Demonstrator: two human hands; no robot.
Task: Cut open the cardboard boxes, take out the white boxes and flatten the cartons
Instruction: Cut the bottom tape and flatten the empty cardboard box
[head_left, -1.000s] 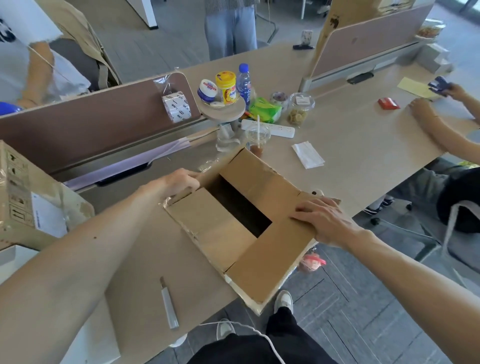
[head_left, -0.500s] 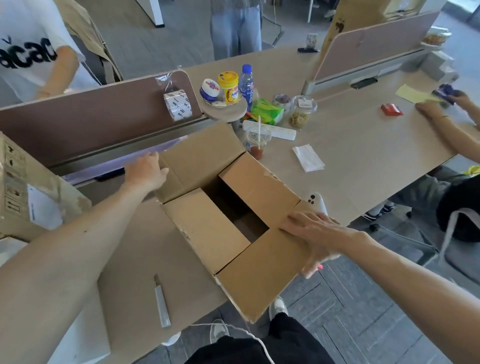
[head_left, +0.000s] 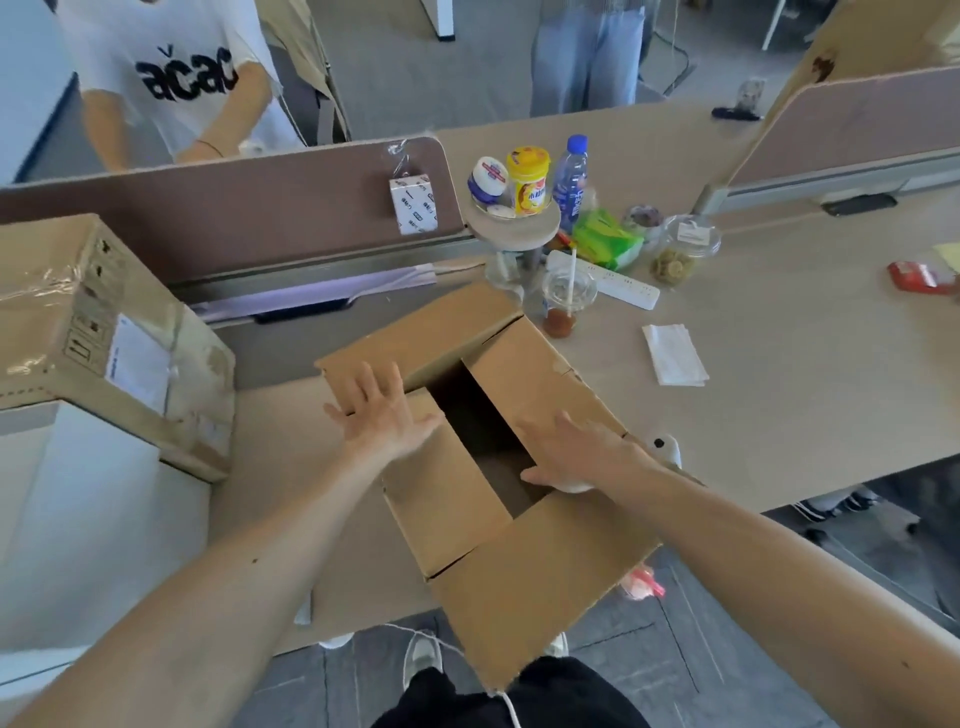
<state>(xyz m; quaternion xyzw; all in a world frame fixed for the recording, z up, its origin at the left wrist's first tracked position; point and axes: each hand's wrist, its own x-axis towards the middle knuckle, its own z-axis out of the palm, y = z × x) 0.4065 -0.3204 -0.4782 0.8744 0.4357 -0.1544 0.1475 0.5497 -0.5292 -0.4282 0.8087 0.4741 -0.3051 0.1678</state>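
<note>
1. The carton (head_left: 535, 582) sits open at the near edge of the desk (head_left: 779, 389), all four flaps splayed. Its near flap hangs out over the floor.
2. The left hand (head_left: 387, 415) lies flat with fingers spread and straight, where the far flap meets the left one. It presses and grips nothing.
3. The right hand (head_left: 576, 452) lies flat on the right flap with fingers apart, its thumb at the lip of the opening. It holds nothing either.
4. The opening lies between the two hands, its long axis running from the far left to the near right. Both hands are at its rim, and the right thumb is closest to it.
5. The inside is dark. Only brown bottom shows, so the carton is probably empty of white boxes, though the shadowed corner is hard to read.
6. If so, flattening looks like the step in hand, and the walls would have to fold along that long axis.
7. Room is tight on the far side, where a cup (head_left: 567, 296) with a straw stands just beyond the far flap.
8. A taped second carton (head_left: 104, 332) stands well to the left. The near side is open air.
</note>
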